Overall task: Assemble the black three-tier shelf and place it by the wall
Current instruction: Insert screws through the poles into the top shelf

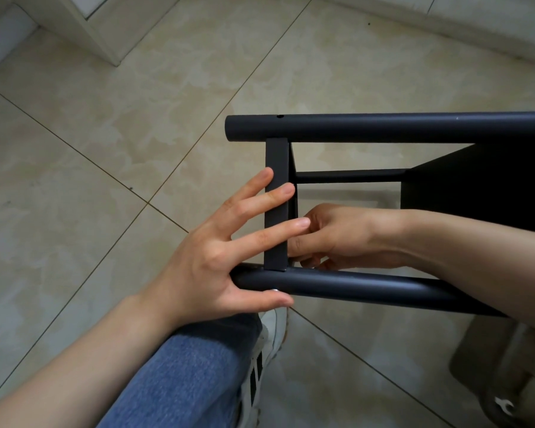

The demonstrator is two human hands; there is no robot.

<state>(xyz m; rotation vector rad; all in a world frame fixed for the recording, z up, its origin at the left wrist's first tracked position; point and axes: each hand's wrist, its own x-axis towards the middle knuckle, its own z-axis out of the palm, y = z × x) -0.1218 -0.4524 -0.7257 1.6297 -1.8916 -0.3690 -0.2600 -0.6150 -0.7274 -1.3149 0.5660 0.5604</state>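
Note:
The black shelf frame lies on its side over the tiled floor. Its far round tube [383,127] and near round tube [368,287] run left to right, joined by a flat black crossbar [276,168]. A black shelf panel [482,180] sits deeper in the frame at right. My left hand [226,257] has straight, spread fingers pressed across the crossbar, with the thumb under the near tube beside a silver screw head [274,291]. My right hand [337,239] reaches inside the frame behind the crossbar, fingers curled at the joint; what they pinch is hidden.
My leg in blue jeans [183,375] and a white sneaker [267,350] lie below the near tube. A small silver wrench [504,406] lies on a round grey thing at the lower right. A white wall base [445,20] runs along the top right, a white door frame [84,29] at top left.

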